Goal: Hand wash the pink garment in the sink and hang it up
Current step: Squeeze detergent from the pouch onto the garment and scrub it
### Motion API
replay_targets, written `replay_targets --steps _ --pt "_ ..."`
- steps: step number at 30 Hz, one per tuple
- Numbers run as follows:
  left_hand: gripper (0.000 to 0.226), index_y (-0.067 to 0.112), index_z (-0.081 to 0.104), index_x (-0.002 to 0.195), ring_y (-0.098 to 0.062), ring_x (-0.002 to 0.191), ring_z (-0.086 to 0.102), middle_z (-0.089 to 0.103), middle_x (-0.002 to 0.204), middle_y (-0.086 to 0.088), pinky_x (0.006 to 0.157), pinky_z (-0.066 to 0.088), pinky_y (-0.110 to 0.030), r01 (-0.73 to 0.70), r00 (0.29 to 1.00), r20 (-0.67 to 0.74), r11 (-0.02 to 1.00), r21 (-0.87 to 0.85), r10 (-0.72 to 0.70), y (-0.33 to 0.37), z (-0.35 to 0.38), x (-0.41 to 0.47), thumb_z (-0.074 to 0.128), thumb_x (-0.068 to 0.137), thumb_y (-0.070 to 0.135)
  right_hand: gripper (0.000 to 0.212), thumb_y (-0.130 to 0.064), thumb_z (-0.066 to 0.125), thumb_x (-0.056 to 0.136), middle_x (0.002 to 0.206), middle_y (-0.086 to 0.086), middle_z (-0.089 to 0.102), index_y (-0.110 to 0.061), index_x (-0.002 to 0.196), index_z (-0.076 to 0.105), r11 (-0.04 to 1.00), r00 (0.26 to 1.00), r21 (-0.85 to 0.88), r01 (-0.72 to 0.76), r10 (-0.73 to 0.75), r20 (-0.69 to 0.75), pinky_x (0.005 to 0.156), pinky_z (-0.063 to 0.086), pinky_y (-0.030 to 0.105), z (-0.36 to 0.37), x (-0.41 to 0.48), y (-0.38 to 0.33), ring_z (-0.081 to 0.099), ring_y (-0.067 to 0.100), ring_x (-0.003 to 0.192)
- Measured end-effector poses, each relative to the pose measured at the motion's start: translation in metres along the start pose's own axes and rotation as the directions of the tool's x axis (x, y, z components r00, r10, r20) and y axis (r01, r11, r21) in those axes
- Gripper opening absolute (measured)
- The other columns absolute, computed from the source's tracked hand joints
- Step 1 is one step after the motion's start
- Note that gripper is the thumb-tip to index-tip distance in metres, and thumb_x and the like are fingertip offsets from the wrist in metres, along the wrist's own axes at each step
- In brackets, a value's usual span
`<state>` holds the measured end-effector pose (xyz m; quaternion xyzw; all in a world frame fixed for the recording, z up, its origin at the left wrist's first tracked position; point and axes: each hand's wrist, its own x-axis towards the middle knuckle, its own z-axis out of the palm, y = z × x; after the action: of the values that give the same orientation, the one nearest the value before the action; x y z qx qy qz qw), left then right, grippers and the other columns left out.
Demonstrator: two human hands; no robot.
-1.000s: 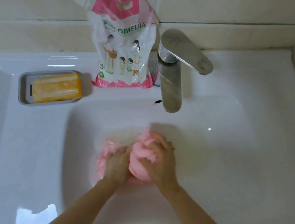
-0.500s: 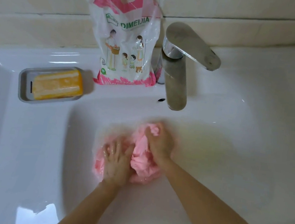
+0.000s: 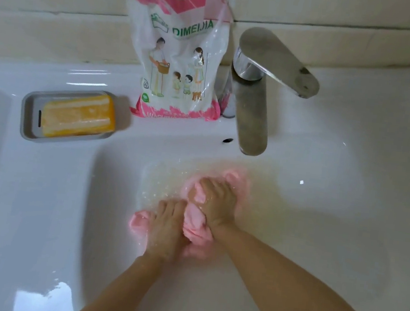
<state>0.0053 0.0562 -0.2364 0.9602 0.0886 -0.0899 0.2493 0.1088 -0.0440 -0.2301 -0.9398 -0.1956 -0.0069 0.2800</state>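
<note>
- Soap bar and detergent pouch sit on the back ledge: in reach, out of the water.
- Left hand: fingers near straight, pressing the pink garment onto the sink floor, likely as an anchor.
- Garment: wadded, below the faucet; long axis near-left to far-right, no clear leading end.
- Right hand: fingers curled into a fold, gripping to scrub.

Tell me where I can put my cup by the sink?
The sink ledge right of the faucet, up to the wall, is bare. So is the flat strip in front of the soap dish. Crowded: soap dish, detergent pouch and faucet line the back, and the left hand and right hand are on the pink garment mid-basin.
</note>
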Motion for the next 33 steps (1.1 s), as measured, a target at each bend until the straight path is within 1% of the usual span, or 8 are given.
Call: replay_targets --steps 3,6,8,15,20,25,29,33 --pt "0.086 0.008 0.061 0.111 -0.032 0.092 0.059 0.062 0.100 -0.006 0.073 0.046 -0.037 0.010 0.998 0.065 1.000 -0.009 -0.009 -0.005 0.004 -0.001 0.086 0.041 0.051 0.028 -0.026 0.061 0.084 0.057 0.001 0.058 -0.012 0.060 0.059 0.923 0.928 0.199 -0.330 0.356 -0.113 0.057 0.039 0.025 -0.021 0.009 -0.014 0.050 0.020 0.052" --pt "0.055 0.011 0.055 0.124 -0.029 0.116 0.053 0.060 0.120 -0.009 0.098 0.043 -0.041 0.093 0.991 0.110 0.981 -0.170 -0.075 -0.003 0.001 -0.003 0.061 0.078 0.041 0.027 -0.036 0.058 0.080 0.072 -0.002 0.063 -0.015 0.065 0.064 0.990 0.981 0.136 -0.043 0.068 -0.183 0.065 0.041 0.029 -0.033 -0.023 -0.030 0.054 0.018 0.068" --pt "0.035 0.010 0.057 0.115 -0.029 0.107 0.056 0.066 0.108 -0.015 0.092 0.045 -0.038 0.044 0.998 -0.044 0.985 -0.169 -0.052 -0.003 0.006 -0.003 0.048 0.083 0.022 0.020 -0.039 0.061 0.077 0.084 -0.005 0.062 -0.021 0.071 0.067 0.992 0.988 0.045 0.118 -0.113 -0.102 0.073 0.041 0.032 -0.021 -0.051 -0.035 0.054 0.018 0.079" --pt "0.069 0.009 0.053 0.100 -0.024 0.083 0.044 0.058 0.083 -0.006 0.075 0.029 -0.031 -0.027 1.000 -0.015 1.000 -0.010 0.027 -0.007 0.018 -0.002 0.079 0.048 0.046 0.016 -0.026 0.065 0.069 0.058 0.000 0.058 -0.016 0.058 0.060 0.990 0.987 -0.137 0.041 -0.061 -0.150 0.064 0.036 0.031 0.017 -0.014 0.007 0.057 0.021 0.054" --pt "0.038 0.016 0.055 0.104 -0.019 0.092 0.047 0.059 0.094 -0.007 0.089 0.038 -0.027 -0.037 0.995 -0.101 0.987 -0.155 0.021 -0.005 0.014 0.000 0.054 0.072 0.035 0.028 -0.032 0.056 0.077 0.055 0.003 0.062 -0.013 0.058 0.061 0.900 0.892 0.268 -0.345 0.403 -0.206 0.057 0.049 0.025 -0.017 0.014 -0.011 0.053 0.012 0.052" --pt "0.017 0.022 0.046 0.091 -0.014 0.081 0.037 0.043 0.090 0.003 0.079 0.033 -0.026 -0.160 0.947 -0.302 0.973 -0.165 0.105 -0.005 0.019 -0.002 0.042 0.075 0.026 0.016 -0.029 0.056 0.070 0.078 -0.002 0.065 -0.017 0.070 0.066 0.981 0.972 -0.022 0.192 -0.193 -0.137 0.067 0.043 0.028 -0.024 -0.053 -0.034 0.056 0.017 0.068" --pt "0.032 0.016 0.048 0.098 -0.020 0.087 0.041 0.047 0.096 -0.004 0.087 0.031 -0.031 -0.103 0.963 -0.251 0.995 0.012 0.103 -0.008 0.027 -0.001 0.040 0.069 0.025 0.019 -0.031 0.056 0.070 0.060 0.002 0.057 -0.015 0.059 0.057 0.980 0.979 -0.144 0.134 -0.154 -0.134 0.060 0.038 0.032 0.011 -0.042 0.000 0.054 0.023 0.056" --pt "0.045 0.015 0.052 0.097 -0.019 0.085 0.042 0.052 0.087 0.000 0.079 0.032 -0.030 0.012 0.995 -0.096 0.995 -0.097 -0.022 0.004 0.026 -0.003 0.075 0.061 0.030 0.024 -0.030 0.052 0.073 0.053 0.001 0.054 -0.015 0.054 0.057 0.974 0.980 -0.204 0.098 -0.129 -0.148 0.059 0.037 0.031 0.011 -0.006 0.019 0.054 0.021 0.049"
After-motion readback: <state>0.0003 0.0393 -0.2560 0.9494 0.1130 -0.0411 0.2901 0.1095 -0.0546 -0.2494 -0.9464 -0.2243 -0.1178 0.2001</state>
